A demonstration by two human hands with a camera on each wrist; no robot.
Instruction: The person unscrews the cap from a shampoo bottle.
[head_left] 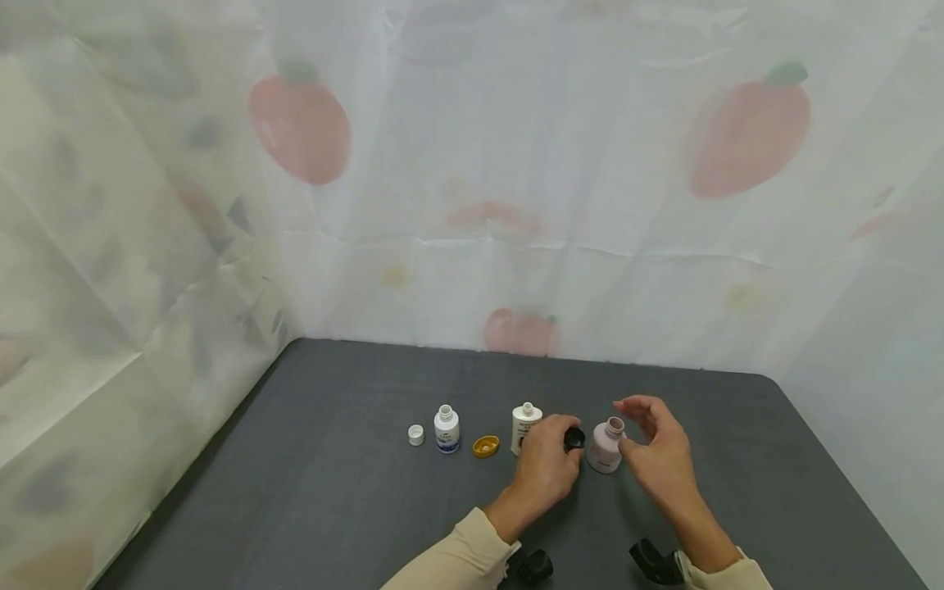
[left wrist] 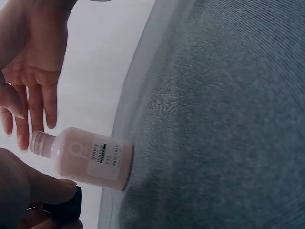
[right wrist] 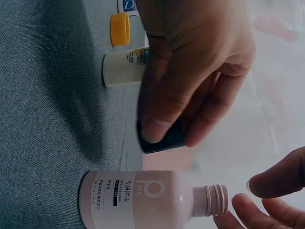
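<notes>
A black cap (head_left: 574, 438) is pinched between the thumb and fingers of my left hand (head_left: 544, 460), just left of an uncapped pink bottle (head_left: 605, 447). That bottle stands upright on the grey table, its threaded neck bare. My right hand (head_left: 660, 452) is beside the bottle's right side, fingers loosely extended around the neck's height and holding nothing; whether a fingertip touches it I cannot tell. In the right wrist view the black cap (right wrist: 162, 138) is held above the table, apart from the pink bottle (right wrist: 143, 198).
Behind my left hand stands an uncapped white bottle (head_left: 525, 422). Left of it lie a yellow cap (head_left: 485, 447), a small open white bottle with a blue label (head_left: 447, 429) and a white cap (head_left: 416, 435). A printed curtain (head_left: 516, 270) hangs behind the table (head_left: 332, 492).
</notes>
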